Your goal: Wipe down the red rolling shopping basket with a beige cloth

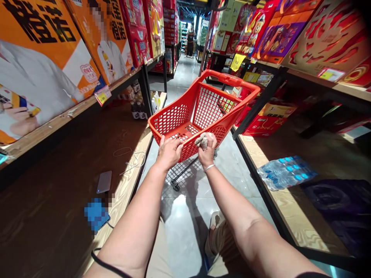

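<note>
A red plastic shopping cart (185,112) stands at an angle in the aisle, its basket bare inside and its handle (228,79) at the far end. My left hand (169,153) grips the near rim of the basket, fingers curled over the edge. Bunched in my closed right hand (207,152) is a greyish crumpled cloth (202,141), which lies against the cart's near side wall. Below the basket, a dark caster wheel (175,185) rests on the tiled floor.
Shelves with boxed drinks (87,42) flank the left; gift boxes (319,42) line the right. On the low left shelf lie a phone-like device (104,182) and a white cable (135,158). Shrink-wrapped water bottles (286,172) lie low right. A person (190,40) stands far down the aisle.
</note>
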`<control>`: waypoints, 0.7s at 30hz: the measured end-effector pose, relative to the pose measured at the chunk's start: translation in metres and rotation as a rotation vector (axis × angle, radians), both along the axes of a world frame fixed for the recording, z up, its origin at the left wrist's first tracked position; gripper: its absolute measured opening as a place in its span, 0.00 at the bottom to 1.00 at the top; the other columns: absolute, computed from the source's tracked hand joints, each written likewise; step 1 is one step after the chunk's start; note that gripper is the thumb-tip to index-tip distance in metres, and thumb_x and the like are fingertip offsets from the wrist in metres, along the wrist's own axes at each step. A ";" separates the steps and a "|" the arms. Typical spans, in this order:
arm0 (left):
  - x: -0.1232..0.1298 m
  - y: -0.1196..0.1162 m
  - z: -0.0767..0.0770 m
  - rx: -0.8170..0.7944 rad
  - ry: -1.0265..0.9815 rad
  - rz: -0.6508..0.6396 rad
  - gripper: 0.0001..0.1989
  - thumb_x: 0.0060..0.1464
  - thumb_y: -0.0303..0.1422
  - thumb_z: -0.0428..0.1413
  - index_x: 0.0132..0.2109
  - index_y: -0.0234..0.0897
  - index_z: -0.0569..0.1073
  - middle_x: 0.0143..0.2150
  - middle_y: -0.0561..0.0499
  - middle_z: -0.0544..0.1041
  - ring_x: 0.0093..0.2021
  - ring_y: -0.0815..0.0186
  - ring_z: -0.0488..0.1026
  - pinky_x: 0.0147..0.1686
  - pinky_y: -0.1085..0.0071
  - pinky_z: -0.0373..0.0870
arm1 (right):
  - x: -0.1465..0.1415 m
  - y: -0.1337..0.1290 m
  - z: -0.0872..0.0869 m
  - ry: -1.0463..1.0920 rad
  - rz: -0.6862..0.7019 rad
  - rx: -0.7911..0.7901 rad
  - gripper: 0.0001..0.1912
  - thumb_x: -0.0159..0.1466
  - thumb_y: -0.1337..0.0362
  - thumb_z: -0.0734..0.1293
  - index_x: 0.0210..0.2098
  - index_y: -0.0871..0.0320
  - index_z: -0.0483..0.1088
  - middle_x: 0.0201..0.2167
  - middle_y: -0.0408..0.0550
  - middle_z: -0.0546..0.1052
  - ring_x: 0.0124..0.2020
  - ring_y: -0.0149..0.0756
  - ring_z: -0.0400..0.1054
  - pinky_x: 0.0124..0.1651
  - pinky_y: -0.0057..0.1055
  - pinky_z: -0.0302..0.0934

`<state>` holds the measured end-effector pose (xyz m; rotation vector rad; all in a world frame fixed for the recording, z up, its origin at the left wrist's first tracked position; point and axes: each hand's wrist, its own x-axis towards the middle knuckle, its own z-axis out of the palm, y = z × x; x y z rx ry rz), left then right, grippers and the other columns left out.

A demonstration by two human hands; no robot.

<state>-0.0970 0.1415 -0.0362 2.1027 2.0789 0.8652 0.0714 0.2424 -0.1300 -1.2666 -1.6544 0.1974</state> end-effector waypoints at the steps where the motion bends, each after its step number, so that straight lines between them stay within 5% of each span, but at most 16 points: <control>1: 0.000 0.000 -0.001 0.000 0.010 -0.001 0.12 0.64 0.34 0.50 0.46 0.41 0.78 0.46 0.48 0.82 0.53 0.56 0.75 0.72 0.44 0.48 | -0.002 -0.006 -0.011 -0.018 0.020 -0.019 0.30 0.60 0.70 0.61 0.62 0.54 0.62 0.66 0.59 0.54 0.68 0.44 0.55 0.68 0.44 0.56; 5: 0.000 0.000 -0.002 -0.010 0.036 -0.002 0.12 0.65 0.34 0.48 0.47 0.41 0.76 0.46 0.47 0.81 0.54 0.56 0.74 0.72 0.44 0.46 | 0.006 -0.021 -0.048 -0.223 0.152 -0.122 0.27 0.56 0.75 0.61 0.54 0.55 0.70 0.60 0.56 0.62 0.65 0.47 0.55 0.66 0.47 0.56; 8: 0.000 -0.001 0.000 -0.036 0.033 -0.001 0.13 0.65 0.34 0.47 0.47 0.40 0.75 0.46 0.46 0.81 0.54 0.56 0.74 0.73 0.44 0.44 | 0.022 -0.025 -0.056 -0.393 0.307 -0.178 0.26 0.54 0.77 0.63 0.50 0.54 0.74 0.56 0.52 0.67 0.57 0.46 0.60 0.61 0.43 0.60; 11: 0.001 -0.002 0.003 -0.062 0.019 -0.010 0.13 0.65 0.35 0.47 0.48 0.40 0.75 0.47 0.46 0.81 0.55 0.56 0.74 0.73 0.44 0.43 | 0.035 -0.017 -0.041 -0.403 0.302 -0.158 0.26 0.55 0.77 0.63 0.50 0.53 0.75 0.55 0.53 0.68 0.55 0.45 0.60 0.60 0.42 0.60; 16: 0.004 -0.005 0.006 -0.067 0.042 -0.005 0.13 0.65 0.35 0.46 0.47 0.40 0.75 0.46 0.45 0.81 0.54 0.56 0.74 0.73 0.45 0.44 | 0.039 0.006 0.004 -0.229 0.063 0.019 0.22 0.57 0.73 0.65 0.49 0.52 0.75 0.59 0.51 0.63 0.59 0.46 0.58 0.65 0.46 0.57; 18: 0.005 -0.006 0.006 -0.064 0.054 -0.007 0.13 0.65 0.35 0.46 0.47 0.40 0.74 0.45 0.46 0.81 0.53 0.55 0.74 0.72 0.45 0.46 | 0.034 0.004 0.006 -0.209 0.013 0.030 0.22 0.57 0.73 0.64 0.49 0.52 0.75 0.60 0.52 0.62 0.61 0.47 0.57 0.66 0.47 0.57; 21: 0.005 -0.007 0.006 -0.057 0.061 -0.014 0.13 0.65 0.34 0.46 0.46 0.40 0.74 0.45 0.45 0.81 0.53 0.55 0.75 0.72 0.44 0.46 | 0.024 -0.014 -0.014 -0.273 0.022 -0.051 0.27 0.55 0.75 0.63 0.53 0.53 0.72 0.62 0.55 0.61 0.65 0.51 0.55 0.65 0.50 0.57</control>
